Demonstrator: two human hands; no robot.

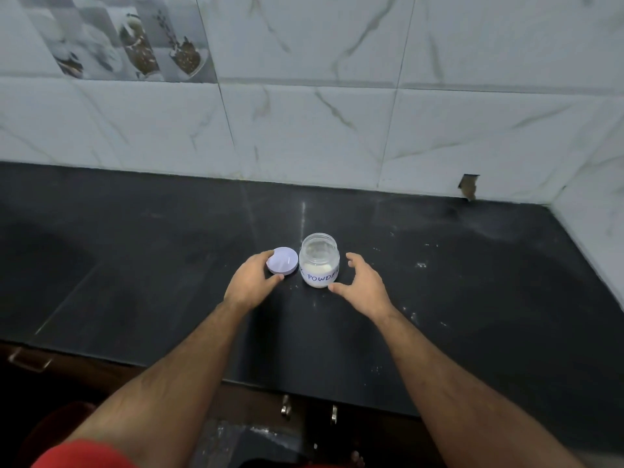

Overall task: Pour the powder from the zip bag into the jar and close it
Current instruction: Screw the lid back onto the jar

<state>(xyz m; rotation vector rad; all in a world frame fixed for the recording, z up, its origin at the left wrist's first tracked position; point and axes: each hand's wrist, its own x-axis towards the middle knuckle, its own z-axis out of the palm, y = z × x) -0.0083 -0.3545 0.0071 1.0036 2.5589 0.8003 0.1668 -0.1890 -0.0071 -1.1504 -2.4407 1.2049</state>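
Note:
A small clear jar (319, 261) stands upright and uncapped on the black counter, with white powder in its lower part and a label reading "POWDER". Its pale lilac lid (283, 260) lies flat just left of it. My left hand (248, 282) curls around the lid's near left edge, thumb and fingers touching its rim. My right hand (363, 282) hovers open just right of the jar, fingers spread, thumb near the jar's base without gripping it. No zip bag is in view.
The black stone counter (456, 298) runs to a marble-tiled wall (337, 113) at the back and right. Specks of spilled powder dot the counter around the jar. Cabinet handles (286, 405) show below the front edge.

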